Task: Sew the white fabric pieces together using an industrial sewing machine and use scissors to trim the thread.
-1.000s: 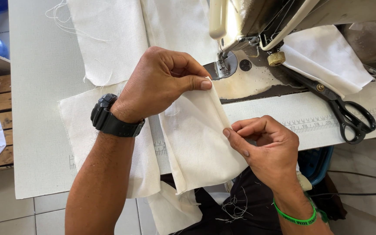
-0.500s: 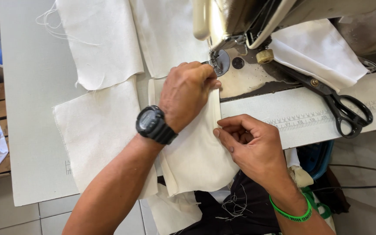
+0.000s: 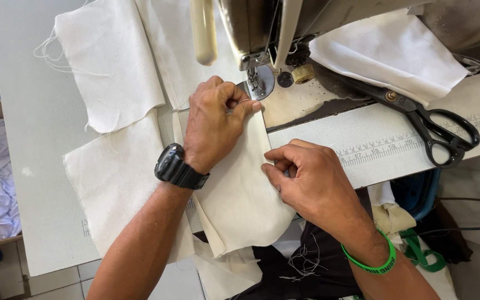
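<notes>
Both hands (image 3: 218, 125) nearer presser foot (image 3: 258, 83) now

Grey sewing table (image 3: 34, 166), tiled floor (image 3: 168, 283)

Matt, coarse-woven cloth (image 3: 245, 189) lies under the fingers (image 3: 276, 166). Just beyond them the presser foot (image 3: 258, 83) is shiny metal. The counter (image 3: 34, 144) looks smooth, matt.

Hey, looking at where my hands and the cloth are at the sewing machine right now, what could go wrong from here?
1. The left hand pinches the cream fabric piece right beside the presser foot; fingertips could slip under the needle.
2. The right hand grips only the fabric's right edge, so the piece might skew and the seam drift.
3. Loose fabric pieces lie alongside on the table; one could get dragged in and caught.
</notes>
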